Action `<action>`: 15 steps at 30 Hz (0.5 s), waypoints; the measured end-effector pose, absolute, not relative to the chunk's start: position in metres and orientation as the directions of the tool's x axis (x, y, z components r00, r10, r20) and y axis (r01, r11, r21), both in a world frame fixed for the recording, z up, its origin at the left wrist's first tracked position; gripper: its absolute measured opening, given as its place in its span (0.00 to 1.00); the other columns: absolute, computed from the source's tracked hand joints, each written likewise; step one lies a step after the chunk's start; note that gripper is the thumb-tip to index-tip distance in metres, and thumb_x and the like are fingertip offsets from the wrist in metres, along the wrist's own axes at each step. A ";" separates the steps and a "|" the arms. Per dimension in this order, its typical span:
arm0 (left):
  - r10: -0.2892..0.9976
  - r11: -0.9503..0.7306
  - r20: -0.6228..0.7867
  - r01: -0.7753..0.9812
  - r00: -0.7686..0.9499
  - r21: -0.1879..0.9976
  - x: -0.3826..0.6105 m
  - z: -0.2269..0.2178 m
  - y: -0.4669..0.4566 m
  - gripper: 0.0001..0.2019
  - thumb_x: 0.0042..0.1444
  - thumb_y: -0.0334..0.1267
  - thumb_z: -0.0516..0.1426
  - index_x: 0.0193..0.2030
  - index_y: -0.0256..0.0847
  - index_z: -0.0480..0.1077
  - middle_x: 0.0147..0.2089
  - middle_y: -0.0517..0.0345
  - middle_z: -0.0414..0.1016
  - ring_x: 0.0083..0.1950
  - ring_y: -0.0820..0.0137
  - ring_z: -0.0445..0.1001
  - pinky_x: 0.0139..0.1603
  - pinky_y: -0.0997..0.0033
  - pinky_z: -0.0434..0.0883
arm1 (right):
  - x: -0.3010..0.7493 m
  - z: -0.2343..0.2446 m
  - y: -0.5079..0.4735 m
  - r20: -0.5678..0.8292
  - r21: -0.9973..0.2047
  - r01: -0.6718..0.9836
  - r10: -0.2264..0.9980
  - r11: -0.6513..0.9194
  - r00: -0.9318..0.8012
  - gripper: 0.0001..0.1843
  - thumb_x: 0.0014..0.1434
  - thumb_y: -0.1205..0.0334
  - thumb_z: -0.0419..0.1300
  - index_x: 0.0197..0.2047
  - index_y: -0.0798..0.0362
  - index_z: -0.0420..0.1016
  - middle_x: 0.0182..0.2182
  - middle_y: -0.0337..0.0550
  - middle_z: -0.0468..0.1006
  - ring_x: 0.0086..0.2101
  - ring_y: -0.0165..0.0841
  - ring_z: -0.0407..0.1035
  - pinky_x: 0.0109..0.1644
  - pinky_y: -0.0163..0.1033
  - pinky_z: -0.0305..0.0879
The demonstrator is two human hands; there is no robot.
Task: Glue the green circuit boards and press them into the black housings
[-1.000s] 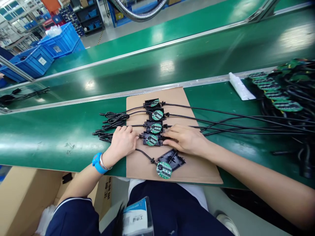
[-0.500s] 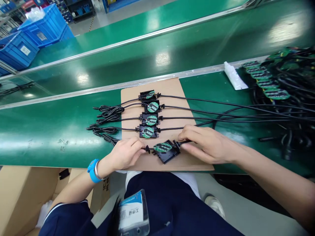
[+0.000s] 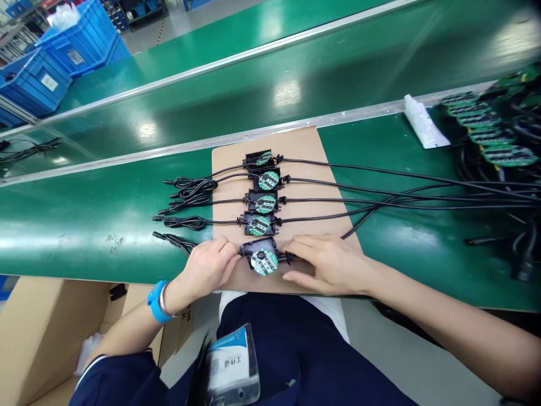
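Note:
In the head view, a black plastic housing lies on the cardboard sheet nearest me. A round green circuit board rests partly over it, tilted past its front edge. My left hand pinches the black cable at the housing's left end. By its right end is my right hand, thumb and fingers apart around the cable grommet. Its fingertips touch or nearly touch the housing's corner. Beyond lies a column of several similar housings with boards, the closest being a cabled housing.
Under the housings is a cardboard sheet on the green bench. Coiled cables lie left; long cables run right toward piled boards. A white tube lies behind. Blue bins stand far left, an open carton below.
The nearest housing has turned from tilted to nearly in line with the column and shifted left. Its board now faces up more. My right hand has moved left and its thumb and fingers have parted.

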State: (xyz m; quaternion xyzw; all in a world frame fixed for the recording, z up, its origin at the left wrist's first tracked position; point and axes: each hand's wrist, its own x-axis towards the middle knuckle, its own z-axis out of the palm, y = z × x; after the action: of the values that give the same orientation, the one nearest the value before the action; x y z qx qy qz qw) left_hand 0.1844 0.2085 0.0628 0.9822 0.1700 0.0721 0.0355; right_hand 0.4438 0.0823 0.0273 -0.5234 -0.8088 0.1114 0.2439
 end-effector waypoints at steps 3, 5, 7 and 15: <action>0.329 -0.943 0.126 0.318 0.936 0.102 0.184 0.062 0.207 0.08 0.68 0.36 0.50 0.36 0.40 0.65 0.33 0.58 0.68 0.32 0.70 0.68 0.34 0.70 0.66 | 0.454 0.029 0.082 0.267 -0.493 0.784 0.923 0.377 -0.276 0.13 0.69 0.58 0.50 0.51 0.54 0.69 0.38 0.46 0.79 0.36 0.34 0.74 0.38 0.37 0.66; 0.316 -0.947 0.109 0.306 0.942 0.098 0.183 0.061 0.205 0.09 0.68 0.36 0.50 0.35 0.40 0.64 0.33 0.58 0.68 0.32 0.69 0.67 0.34 0.69 0.65 | 0.458 0.024 0.085 0.282 -0.435 0.821 0.922 0.370 -0.265 0.10 0.69 0.60 0.49 0.42 0.53 0.70 0.32 0.44 0.77 0.32 0.33 0.71 0.34 0.37 0.63; 0.295 -0.954 0.088 0.287 0.951 0.091 0.183 0.060 0.204 0.09 0.67 0.36 0.50 0.34 0.40 0.64 0.33 0.58 0.67 0.32 0.69 0.67 0.34 0.68 0.65 | 0.458 0.017 0.089 0.333 -0.367 0.844 0.902 0.391 -0.274 0.11 0.69 0.60 0.50 0.35 0.53 0.68 0.29 0.43 0.73 0.30 0.33 0.68 0.33 0.37 0.62; 0.344 -0.938 0.049 0.342 0.938 0.051 0.184 0.056 0.209 0.07 0.66 0.34 0.51 0.35 0.40 0.66 0.33 0.57 0.67 0.34 0.67 0.67 0.35 0.67 0.65 | 0.449 0.006 0.096 0.468 -0.276 0.872 0.849 0.404 -0.246 0.12 0.66 0.64 0.55 0.29 0.54 0.68 0.28 0.43 0.71 0.31 0.33 0.62 0.35 0.38 0.58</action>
State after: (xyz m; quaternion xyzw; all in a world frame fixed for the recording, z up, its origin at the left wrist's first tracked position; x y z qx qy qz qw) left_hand 0.1842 0.2090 0.0564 0.9840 0.1744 0.0285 0.0211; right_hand 0.4494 0.0962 0.0060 -0.5453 -0.7889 -0.0202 0.2826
